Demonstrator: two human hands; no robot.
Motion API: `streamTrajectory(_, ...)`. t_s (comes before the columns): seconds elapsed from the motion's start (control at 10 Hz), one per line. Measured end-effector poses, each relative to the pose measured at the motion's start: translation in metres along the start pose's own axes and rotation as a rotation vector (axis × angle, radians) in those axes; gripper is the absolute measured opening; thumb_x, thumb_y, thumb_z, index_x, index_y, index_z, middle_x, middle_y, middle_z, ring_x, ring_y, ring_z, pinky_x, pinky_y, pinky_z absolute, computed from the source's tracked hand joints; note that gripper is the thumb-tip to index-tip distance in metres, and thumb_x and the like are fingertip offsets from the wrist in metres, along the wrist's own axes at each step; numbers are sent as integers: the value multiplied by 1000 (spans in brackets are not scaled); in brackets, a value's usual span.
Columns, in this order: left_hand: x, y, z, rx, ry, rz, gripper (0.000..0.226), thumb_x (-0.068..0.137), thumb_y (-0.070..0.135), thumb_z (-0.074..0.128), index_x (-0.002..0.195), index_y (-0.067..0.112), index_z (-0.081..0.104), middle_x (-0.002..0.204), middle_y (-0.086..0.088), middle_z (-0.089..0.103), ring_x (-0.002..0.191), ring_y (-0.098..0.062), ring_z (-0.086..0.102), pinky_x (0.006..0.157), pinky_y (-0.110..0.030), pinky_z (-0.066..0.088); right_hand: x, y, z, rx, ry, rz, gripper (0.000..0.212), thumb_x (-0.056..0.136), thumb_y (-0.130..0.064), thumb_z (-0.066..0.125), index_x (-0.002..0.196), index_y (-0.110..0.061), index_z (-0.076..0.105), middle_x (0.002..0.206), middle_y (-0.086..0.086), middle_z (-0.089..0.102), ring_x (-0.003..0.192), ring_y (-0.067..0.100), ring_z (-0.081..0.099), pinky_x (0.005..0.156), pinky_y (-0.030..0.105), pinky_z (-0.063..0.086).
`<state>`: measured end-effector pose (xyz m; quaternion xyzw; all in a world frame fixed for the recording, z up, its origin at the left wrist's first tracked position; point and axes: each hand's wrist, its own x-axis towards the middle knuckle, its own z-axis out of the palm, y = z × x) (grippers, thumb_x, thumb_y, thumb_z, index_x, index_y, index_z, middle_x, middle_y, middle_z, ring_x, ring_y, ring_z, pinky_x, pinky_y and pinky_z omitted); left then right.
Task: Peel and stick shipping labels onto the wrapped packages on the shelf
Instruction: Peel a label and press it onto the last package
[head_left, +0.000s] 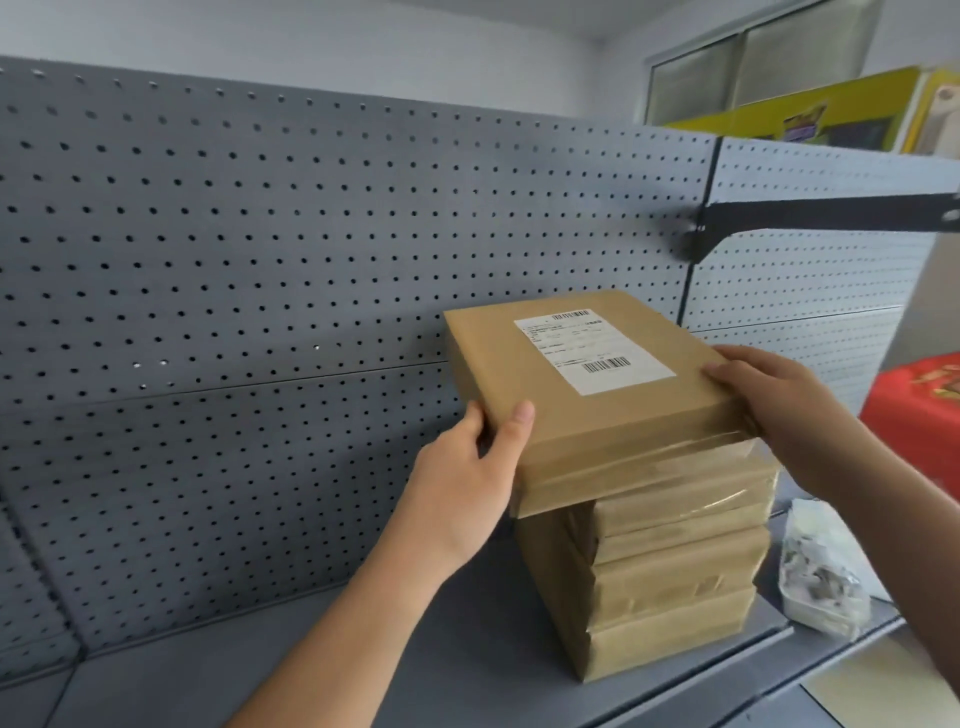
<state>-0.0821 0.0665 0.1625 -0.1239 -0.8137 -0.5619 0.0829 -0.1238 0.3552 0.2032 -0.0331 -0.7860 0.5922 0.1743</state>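
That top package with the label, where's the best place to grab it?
Probably by its left and right edges, one hand from each side, as the left hand and right hand do. The top package is flat and wide, and overhangs the stack at left, leaving finger room.

A grey metal shelf (363, 675) with a perforated pegboard back panel (260, 260) carries a stack of brown-wrapped packages (675, 613), which stands on its right half, close to the front edge. The top package (613, 421) overhangs the stack's left side. Just to the right of the stack, apart from it, a crumpled clear plastic bag (821, 577) with pale contents lies on the shelf by the front edge.
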Motion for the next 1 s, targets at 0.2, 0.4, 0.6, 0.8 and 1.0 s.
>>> streamTrajectory(0.2,34,12,48,67,-72,1,81,82,88,35,140,34,53,113,16,73,108,1,63,101,-31,50,48,32,-36,-22,60,59,13,87,-34,66,96,-31,74,109,-3,72,104,21,65,100,43,49)
streamTrajectory(0.4,43,7,81,147,-100,8,105,80,86,42,161,21,22,138,10,63,128,-6,56,106,-26,43,68,63,-55,-44,92,123,27,78,-41,68,102,-29,74,112,0,71,107,25,64,102,51,49)
streamTrajectory(0.6,46,-10,97,257,-26,-24,119,70,98,35,160,21,20,125,-13,69,123,-25,61,104,-43,50,75,69,-59,-95,74,117,32,77,-46,67,104,-31,75,109,-2,72,104,24,65,100,50,51)
streamTrajectory(0.8,41,-18,91,237,-46,-40,122,65,101,37,161,28,17,138,2,64,126,-18,60,109,-40,47,67,60,-59,-228,46,62,23,93,-37,63,113,-27,69,111,-1,69,96,19,62,91,42,50)
streamTrajectory(1.0,-11,-48,45,205,-2,-125,56,78,86,40,120,51,57,114,25,69,101,7,65,93,-25,53,57,41,-54,-382,223,-139,33,97,-38,55,128,-27,60,117,-1,64,111,24,60,98,50,48)
